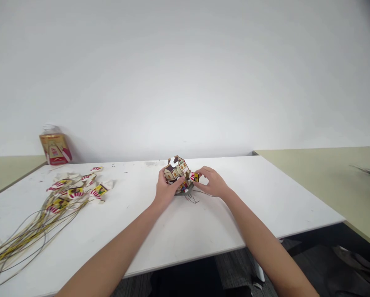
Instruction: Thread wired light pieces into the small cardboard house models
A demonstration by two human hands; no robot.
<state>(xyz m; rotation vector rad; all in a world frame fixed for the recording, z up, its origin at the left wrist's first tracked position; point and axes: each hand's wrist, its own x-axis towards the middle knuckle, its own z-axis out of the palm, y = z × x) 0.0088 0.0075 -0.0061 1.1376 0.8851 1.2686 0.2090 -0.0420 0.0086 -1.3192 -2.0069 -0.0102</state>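
A small model house (179, 167) with printed beige walls and windows is tilted just above the white table, near its middle. My left hand (167, 187) is closed around the house's left and front side. Between the thumb and fingers of my right hand (214, 181) is a small piece with red-and-white stripes and a yellow printed panel (194, 177). It is held against the right side of the house; I cannot tell whether it is attached. Thin wires (191, 199) hang beneath the house, and one runs toward my right hand.
On the left of the white table (265, 198) lies a pile of similar striped, yellow-panelled pieces (76, 192) with long wires (27, 241) trailing to the near left. Behind them a bottle with a red-and-gold label (55, 146) stands by the wall. Beige tabletops (327, 173) adjoin both sides.
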